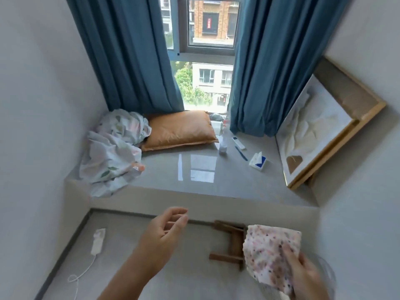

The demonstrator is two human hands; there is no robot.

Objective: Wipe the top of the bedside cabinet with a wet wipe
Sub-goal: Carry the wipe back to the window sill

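My left hand (pixel 166 231) hovers above the grey floor (pixel 190 278), fingers loosely curled and spread, holding nothing. My right hand (pixel 307 276) pinches a speckled pink-and-white cloth (pixel 270 254), possibly the wet wipe, low at the right. A small wooden stool (pixel 232 243) lies tipped over just beside it. Ahead, the glossy window ledge (pixel 216 187) carries an orange pillow (pixel 179 129) and 1 tissue pack (pixel 257 162).

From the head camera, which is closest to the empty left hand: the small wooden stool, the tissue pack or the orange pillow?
From the left hand:
1. Wooden stool, on the floor just to its right.
2. Tissue pack, up on the window ledge, right side.
3. Orange pillow, farther back by the curtains.
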